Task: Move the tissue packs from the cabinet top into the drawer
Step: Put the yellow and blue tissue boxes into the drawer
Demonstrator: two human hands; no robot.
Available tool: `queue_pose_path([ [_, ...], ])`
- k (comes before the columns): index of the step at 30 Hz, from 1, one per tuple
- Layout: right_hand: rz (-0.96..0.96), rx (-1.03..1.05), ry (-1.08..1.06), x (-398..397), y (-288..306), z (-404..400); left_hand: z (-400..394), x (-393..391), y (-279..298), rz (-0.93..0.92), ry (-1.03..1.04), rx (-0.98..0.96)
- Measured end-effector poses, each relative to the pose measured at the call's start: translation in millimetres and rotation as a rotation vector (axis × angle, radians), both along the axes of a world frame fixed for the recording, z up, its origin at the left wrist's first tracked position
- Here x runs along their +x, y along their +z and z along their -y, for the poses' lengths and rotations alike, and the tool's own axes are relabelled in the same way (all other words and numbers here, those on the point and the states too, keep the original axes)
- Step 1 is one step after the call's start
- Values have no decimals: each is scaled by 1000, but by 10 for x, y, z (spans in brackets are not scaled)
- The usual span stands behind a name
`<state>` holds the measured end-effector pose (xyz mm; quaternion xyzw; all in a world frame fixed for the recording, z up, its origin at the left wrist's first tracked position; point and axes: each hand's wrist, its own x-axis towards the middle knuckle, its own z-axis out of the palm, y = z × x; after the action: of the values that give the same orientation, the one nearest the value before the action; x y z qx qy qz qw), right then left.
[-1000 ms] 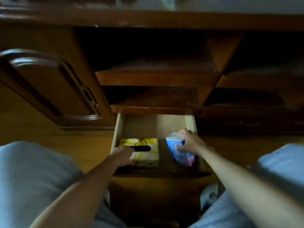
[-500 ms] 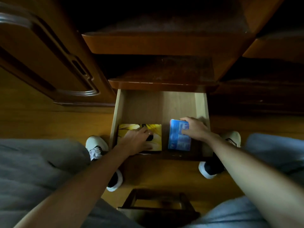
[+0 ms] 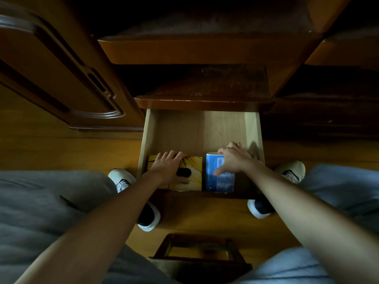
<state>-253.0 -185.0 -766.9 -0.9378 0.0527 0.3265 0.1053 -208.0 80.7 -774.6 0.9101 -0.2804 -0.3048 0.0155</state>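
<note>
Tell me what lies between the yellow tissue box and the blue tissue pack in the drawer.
Nothing: the head view shows only a narrow dark gap of drawer floor between the yellow tissue box and the blue tissue pack, which lie side by side, apart.

Open drawer: left hand rests flat on yellow pack; right hand grips blue pack beside it.
</note>
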Motion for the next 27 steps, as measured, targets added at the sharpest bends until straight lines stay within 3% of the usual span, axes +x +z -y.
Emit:
queue_pose_path([
  [3, -9, 147, -143, -86, 36, 11, -2, 30, 11, -11, -25, 10],
  [5, 94, 147, -167, -103, 111, 76, -13, 32, 0, -4, -34, 16],
  [8, 510, 46, -219, -90, 221, 135, -34, 30, -27, 9, -41, 34],
  [10, 735, -68, -87, -147, 270, 125, -37, 28, -50, 13, -45, 32],
  [12, 679, -61, 104, -281, 268, 115, -32, 20, -59, 2, -37, 21],
  [14, 489, -33, 255, -477, 173, 93, -40, 8, -68, 2, -15, -24],
  [16, 451, 19, 157, -557, 80, 73, -34, -4, -70, 20, -8, -56],
  [19, 560, 49, -90, -309, 54, 71, -8, -11, -42, 12, 4, -45],
  [24, 177, 13, -70, 132, 77, 31, -6, -6, -47, 12, -14, 19],
  [27, 56, 49, -227, 196, -19, 1, 18, 26, -64, 10, -27, 52],
])
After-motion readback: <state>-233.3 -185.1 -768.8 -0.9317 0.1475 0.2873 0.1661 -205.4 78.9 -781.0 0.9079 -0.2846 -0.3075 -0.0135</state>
